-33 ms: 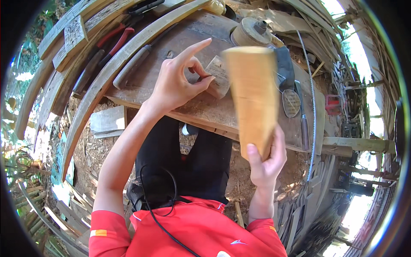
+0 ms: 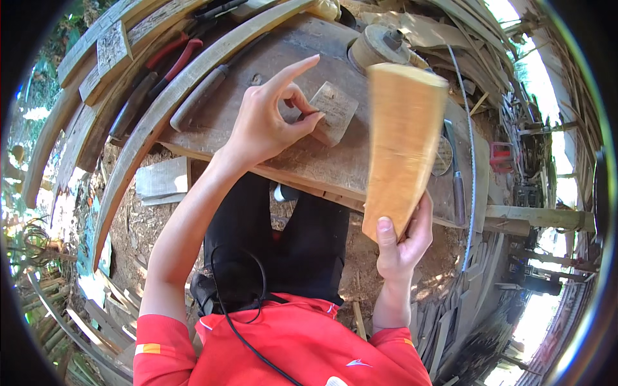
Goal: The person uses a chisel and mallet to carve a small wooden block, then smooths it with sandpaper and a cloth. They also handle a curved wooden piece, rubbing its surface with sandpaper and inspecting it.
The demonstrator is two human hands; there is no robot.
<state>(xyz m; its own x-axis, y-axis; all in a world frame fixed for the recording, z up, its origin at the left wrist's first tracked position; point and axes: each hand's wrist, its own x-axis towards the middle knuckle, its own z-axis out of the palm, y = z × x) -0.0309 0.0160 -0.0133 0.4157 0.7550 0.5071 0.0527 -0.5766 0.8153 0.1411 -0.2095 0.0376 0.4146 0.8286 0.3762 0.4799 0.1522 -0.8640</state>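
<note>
My right hand (image 2: 405, 241) grips the narrow lower end of a pale yellow tapered wooden piece (image 2: 405, 141), thumb on its front face. The piece stands nearly upright above the bench, its wider end up and blurred by motion. My left hand (image 2: 273, 119) is over the bench with the index finger stretched out and the thumb and another finger pinched together. Whether anything small is between those fingertips cannot be made out. Right beside them a small weathered wooden block (image 2: 335, 114) lies on the wooden bench (image 2: 290, 51).
A round wooden spool-like thing (image 2: 380, 48) stands at the bench's far side. On the right lie a slim-handled tool (image 2: 458, 193) and a saw blade (image 2: 472, 161). A long curved wooden strip (image 2: 161, 119), a wooden-handled tool (image 2: 199, 96) and red-handled pliers (image 2: 183, 61) lie left.
The yellow wooden piece has swung right, its top tilting rightward, uncovering more of the small block and covering part of the things behind it. My left hand has hardly moved.
</note>
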